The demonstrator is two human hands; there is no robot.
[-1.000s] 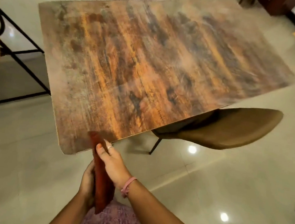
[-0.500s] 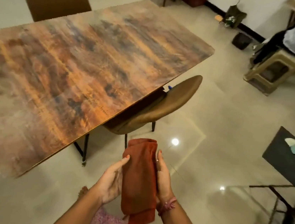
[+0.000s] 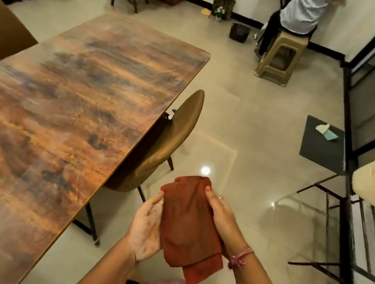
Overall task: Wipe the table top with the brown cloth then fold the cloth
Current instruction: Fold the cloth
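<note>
the folding step looks to be in hand: the brown cloth [image 3: 189,222] is held in the air between both hands, off to the right of the desk [image 3: 74,109]. the left hand [image 3: 147,229] lies open-palmed against its edge; the right hand [image 3: 221,216] pinches the far side, thumb on top. next likely calls for doubling it over neatly.

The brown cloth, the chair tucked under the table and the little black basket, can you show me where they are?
brown cloth [image 3: 189,222]: head view, middle of the folded front face.
chair [image 3: 178,129]: head view, curved brown backrest.
black basket [image 3: 239,32]: head view, its woven side wall, on the floor by the far wall.
</note>
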